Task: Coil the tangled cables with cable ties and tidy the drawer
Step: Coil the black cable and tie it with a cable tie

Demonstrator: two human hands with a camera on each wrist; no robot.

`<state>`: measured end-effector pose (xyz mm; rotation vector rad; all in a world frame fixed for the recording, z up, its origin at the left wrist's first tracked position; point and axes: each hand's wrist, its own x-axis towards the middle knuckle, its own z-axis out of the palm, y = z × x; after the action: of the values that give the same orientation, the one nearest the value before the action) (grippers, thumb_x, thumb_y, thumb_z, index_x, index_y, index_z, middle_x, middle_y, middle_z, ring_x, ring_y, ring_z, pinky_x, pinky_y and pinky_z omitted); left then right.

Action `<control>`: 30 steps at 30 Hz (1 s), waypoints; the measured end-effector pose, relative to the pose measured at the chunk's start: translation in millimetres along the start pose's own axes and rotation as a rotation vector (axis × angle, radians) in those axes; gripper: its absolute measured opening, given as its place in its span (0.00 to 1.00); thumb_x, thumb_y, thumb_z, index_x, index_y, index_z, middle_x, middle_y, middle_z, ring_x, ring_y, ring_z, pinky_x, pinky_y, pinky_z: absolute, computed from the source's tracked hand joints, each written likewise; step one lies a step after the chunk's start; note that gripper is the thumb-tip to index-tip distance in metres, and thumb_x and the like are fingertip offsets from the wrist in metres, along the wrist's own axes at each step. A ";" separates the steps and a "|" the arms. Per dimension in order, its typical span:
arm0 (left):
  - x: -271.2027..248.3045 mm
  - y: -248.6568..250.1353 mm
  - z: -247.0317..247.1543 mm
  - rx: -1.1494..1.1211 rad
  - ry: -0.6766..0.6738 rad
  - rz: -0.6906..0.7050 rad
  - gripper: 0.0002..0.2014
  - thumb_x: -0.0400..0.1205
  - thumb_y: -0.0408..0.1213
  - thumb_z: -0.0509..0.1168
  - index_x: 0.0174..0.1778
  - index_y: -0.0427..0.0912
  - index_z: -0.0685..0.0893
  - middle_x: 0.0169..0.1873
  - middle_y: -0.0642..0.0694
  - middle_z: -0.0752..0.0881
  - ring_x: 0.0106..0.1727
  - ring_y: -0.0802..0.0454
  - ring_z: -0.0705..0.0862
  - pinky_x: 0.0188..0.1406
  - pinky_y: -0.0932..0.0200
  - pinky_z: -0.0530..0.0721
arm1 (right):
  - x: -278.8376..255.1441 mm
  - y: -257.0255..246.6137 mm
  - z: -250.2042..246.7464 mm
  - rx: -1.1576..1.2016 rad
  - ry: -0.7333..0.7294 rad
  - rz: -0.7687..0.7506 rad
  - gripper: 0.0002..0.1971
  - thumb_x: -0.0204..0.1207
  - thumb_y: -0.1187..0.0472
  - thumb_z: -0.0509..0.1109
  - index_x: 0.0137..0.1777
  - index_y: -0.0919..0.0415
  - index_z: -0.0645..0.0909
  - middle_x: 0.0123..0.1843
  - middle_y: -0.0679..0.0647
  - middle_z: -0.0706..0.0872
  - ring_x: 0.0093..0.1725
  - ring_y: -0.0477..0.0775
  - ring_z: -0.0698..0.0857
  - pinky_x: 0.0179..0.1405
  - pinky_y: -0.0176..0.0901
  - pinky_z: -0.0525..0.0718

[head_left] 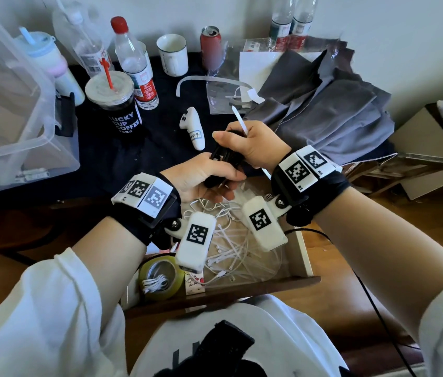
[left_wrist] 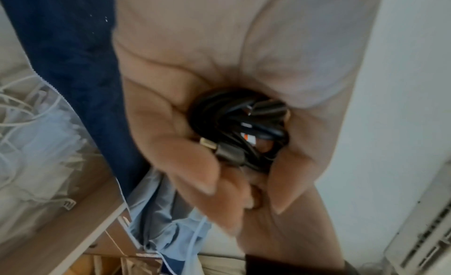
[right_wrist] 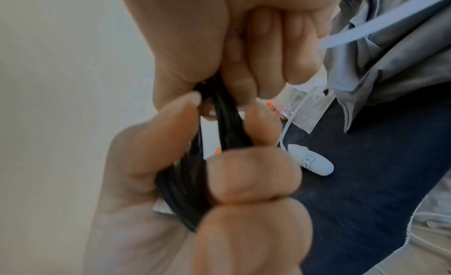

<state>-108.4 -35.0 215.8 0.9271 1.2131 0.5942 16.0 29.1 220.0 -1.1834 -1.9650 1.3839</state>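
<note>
Dark cloth [head_left: 160, 148] covers the desk beyond my open drawer [head_left: 303, 257], which holds loose white cables [head_left: 215, 210] and cable ties [head_left: 228, 251]. From the head view, my left hand [head_left: 201, 176] and right hand [head_left: 253, 148] meet above the drawer, both clenched round a coiled black cable [head_left: 221, 159]; a white cable tie [head_left: 242, 122] sticks up from my right fist. At the left wrist, the bundle [left_wrist: 234, 124] sits in my curled fingers [left_wrist: 190, 163], glossy loops with metal plugs showing. At the right wrist, the strands [right_wrist: 185, 182] run taut between both grips.
</note>
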 end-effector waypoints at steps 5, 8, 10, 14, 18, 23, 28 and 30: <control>2.1 0.7 2.5 0.049 0.047 -0.001 0.09 0.78 0.29 0.65 0.31 0.40 0.82 0.20 0.49 0.78 0.22 0.56 0.81 0.20 0.67 0.74 | -1.5 2.2 2.3 0.004 -0.003 -0.015 0.17 0.78 0.57 0.68 0.29 0.62 0.72 0.21 0.45 0.72 0.19 0.39 0.70 0.23 0.26 0.68; 5.9 -2.8 5.7 -0.018 0.123 0.059 0.12 0.78 0.27 0.63 0.29 0.40 0.79 0.16 0.49 0.71 0.18 0.56 0.72 0.21 0.64 0.66 | -3.4 -1.5 2.0 0.048 0.001 -0.013 0.14 0.78 0.57 0.68 0.36 0.66 0.75 0.17 0.43 0.71 0.17 0.38 0.70 0.20 0.25 0.67; 8.6 -3.9 5.5 -0.129 0.189 0.093 0.13 0.79 0.27 0.61 0.28 0.41 0.74 0.16 0.49 0.67 0.16 0.56 0.66 0.19 0.65 0.63 | -4.8 -1.3 0.4 0.098 -0.042 0.007 0.12 0.79 0.57 0.67 0.38 0.63 0.74 0.15 0.43 0.72 0.15 0.39 0.69 0.16 0.28 0.64; 9.4 -9.9 -7.0 -0.307 0.269 0.080 0.20 0.83 0.35 0.59 0.25 0.45 0.63 0.13 0.53 0.64 0.14 0.58 0.63 0.14 0.68 0.60 | -1.5 18.1 -9.5 0.427 0.102 0.106 0.19 0.84 0.52 0.59 0.33 0.60 0.78 0.23 0.48 0.68 0.19 0.43 0.64 0.22 0.35 0.60; 7.2 -22.3 -16.9 -0.368 0.344 0.056 0.20 0.84 0.39 0.59 0.26 0.45 0.62 0.14 0.53 0.63 0.15 0.59 0.65 0.16 0.69 0.61 | -3.0 31.5 -20.7 0.596 0.251 0.187 0.32 0.86 0.46 0.45 0.29 0.59 0.81 0.22 0.47 0.79 0.26 0.44 0.76 0.39 0.40 0.79; 7.1 -28.9 -20.3 -0.423 0.398 0.052 0.18 0.84 0.38 0.61 0.28 0.45 0.66 0.15 0.54 0.69 0.18 0.60 0.72 0.18 0.70 0.65 | -4.5 40.3 -18.8 0.371 0.309 0.080 0.30 0.87 0.49 0.42 0.34 0.57 0.80 0.19 0.49 0.68 0.20 0.43 0.66 0.23 0.33 0.69; 6.3 -30.9 -19.3 -0.415 0.416 0.052 0.18 0.82 0.35 0.63 0.27 0.46 0.67 0.15 0.54 0.69 0.17 0.60 0.71 0.16 0.69 0.64 | -3.2 45.5 -7.9 0.492 0.364 0.040 0.20 0.87 0.59 0.51 0.34 0.58 0.74 0.24 0.46 0.80 0.22 0.40 0.77 0.25 0.30 0.75; 5.6 -30.9 -16.8 -0.372 0.383 0.075 0.20 0.82 0.33 0.62 0.25 0.46 0.64 0.14 0.54 0.67 0.16 0.60 0.67 0.16 0.68 0.60 | -2.3 47.3 -4.2 0.437 0.374 0.035 0.19 0.86 0.61 0.51 0.33 0.57 0.73 0.30 0.50 0.82 0.25 0.39 0.79 0.29 0.30 0.77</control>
<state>-125.6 -41.9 185.3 0.5588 1.3478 1.0529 38.5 35.3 178.6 -1.1647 -1.3105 1.3949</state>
